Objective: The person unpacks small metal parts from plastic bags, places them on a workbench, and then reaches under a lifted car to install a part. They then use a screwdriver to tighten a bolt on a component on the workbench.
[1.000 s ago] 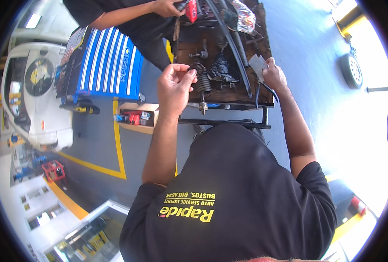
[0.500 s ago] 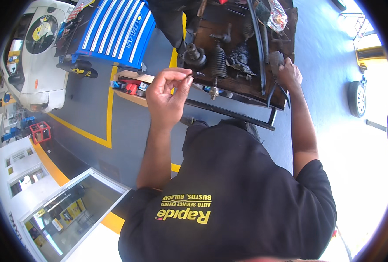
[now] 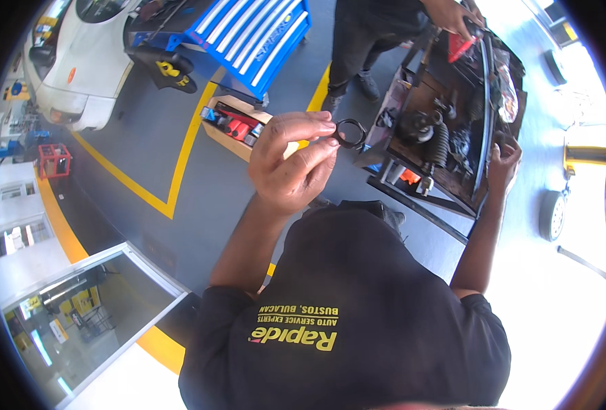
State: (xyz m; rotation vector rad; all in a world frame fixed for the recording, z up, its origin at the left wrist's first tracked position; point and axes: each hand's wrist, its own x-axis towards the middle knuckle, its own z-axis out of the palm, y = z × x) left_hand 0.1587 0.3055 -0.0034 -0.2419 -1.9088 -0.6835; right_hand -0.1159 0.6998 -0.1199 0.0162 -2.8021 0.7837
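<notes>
L hand (image 3: 292, 164) pinches a blk ring (image 3: 363, 137), approx. 1 o'clock, by its rim, prob. to leave its face open to view. Ring looks apart from the surface (image 3: 419, 96) at 2 o'clock, near its L edge. R hand (image 3: 503, 167), btwn 2 & 3, is at the R edge, fingers bent; can't tell if holding anything. Room to move seems best over the floor (image 3: 139, 140), 10 o'clock.

The left hand (image 3: 292, 160) has moved the ring (image 3: 349, 145) away from the spring (image 3: 439, 145).
</notes>
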